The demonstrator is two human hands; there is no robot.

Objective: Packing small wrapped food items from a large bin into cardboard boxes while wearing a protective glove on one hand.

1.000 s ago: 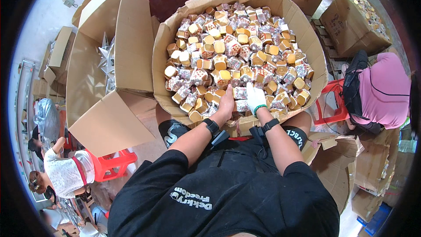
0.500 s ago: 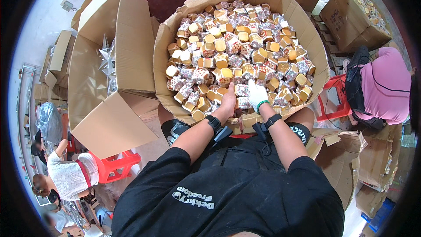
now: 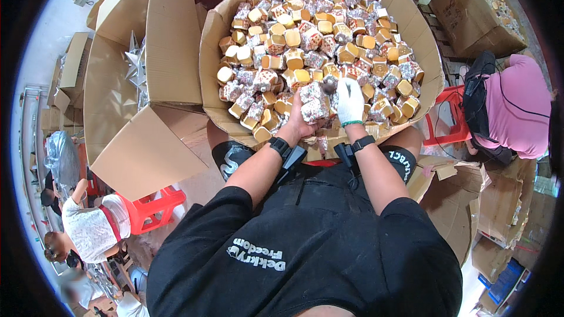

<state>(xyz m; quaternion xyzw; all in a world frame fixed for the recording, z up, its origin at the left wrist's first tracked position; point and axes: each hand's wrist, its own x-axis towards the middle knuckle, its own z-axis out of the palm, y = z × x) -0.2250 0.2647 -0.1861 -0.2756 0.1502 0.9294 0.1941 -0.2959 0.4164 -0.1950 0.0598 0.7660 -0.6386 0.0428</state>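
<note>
A large round-sided cardboard box [image 3: 427, 61] stands before me, heaped with small house-shaped ornaments [image 3: 294, 58] that have golden bases and glittery, speckled tops. Over the near part of the heap, my bare left hand [image 3: 301, 123] is closed around glittery house ornaments [image 3: 314, 103], apparently two held together. My right hand [image 3: 351, 103], in a white glove, is just right of them. Its fingers are drawn together beside a small dark spot among the ornaments; whatever they grip, if anything, is hidden.
At left, a tall open cardboard box [image 3: 170, 41] holds silvery star-shaped pieces [image 3: 137, 67]. Red stools [image 3: 155, 208] stand on both sides, with people seated nearby. Another filled carton [image 3: 479, 14] is at the far right. Torn cardboard [image 3: 452, 205] lies by my right side.
My left hand has lifted the glittery ornaments a little off the heap and turned them. My gloved right hand has moved slightly up and away from them. The view has shifted a little.
</note>
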